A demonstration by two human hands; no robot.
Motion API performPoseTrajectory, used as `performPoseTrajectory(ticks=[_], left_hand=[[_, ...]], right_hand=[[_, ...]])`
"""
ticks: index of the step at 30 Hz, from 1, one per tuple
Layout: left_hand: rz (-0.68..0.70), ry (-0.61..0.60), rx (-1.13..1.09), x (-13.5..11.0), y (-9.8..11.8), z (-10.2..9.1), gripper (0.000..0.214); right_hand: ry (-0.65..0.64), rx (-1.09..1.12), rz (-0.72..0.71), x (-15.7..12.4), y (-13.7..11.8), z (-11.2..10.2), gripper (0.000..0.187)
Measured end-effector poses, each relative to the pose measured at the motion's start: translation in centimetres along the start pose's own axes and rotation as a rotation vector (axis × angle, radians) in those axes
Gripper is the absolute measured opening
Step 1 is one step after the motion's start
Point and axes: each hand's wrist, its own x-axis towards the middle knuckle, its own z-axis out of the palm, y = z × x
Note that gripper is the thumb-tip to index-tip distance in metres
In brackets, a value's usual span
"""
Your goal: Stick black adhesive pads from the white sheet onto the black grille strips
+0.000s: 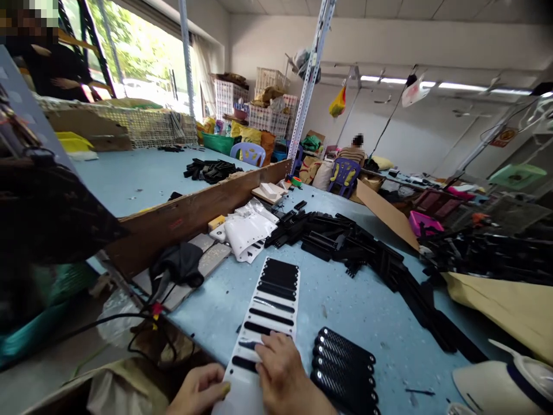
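A long white backing sheet [270, 314] with several black oblong stickers lies on the blue table [345, 300] in front of me. My left hand [199, 392] rests at the sheet's near left edge, fingers curled, thumb pressing the sheet. My right hand [283, 369] lies flat on the sheet's near end, fingertips on a black sticker. A row of black textured oblong pieces [345, 366] lies just right of my right hand.
A heap of black plastic parts [341, 239] covers the table's middle and right. White punched sheets [248, 230] lie by a wooden divider board [194, 213]. A yellow sheet [505, 302] and a white iron [505, 383] sit at right. A seated person [353, 151] works far off.
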Motion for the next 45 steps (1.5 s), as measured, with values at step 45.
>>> performPoseTrajectory(ticks=[45], left_hand=[[-0.021, 0.17, -0.135, -1.1, 1.2, 2.4, 0.038]], right_hand=[[0.494, 1.086, 0.811, 2.2, 0.3, -5.6, 0.025]])
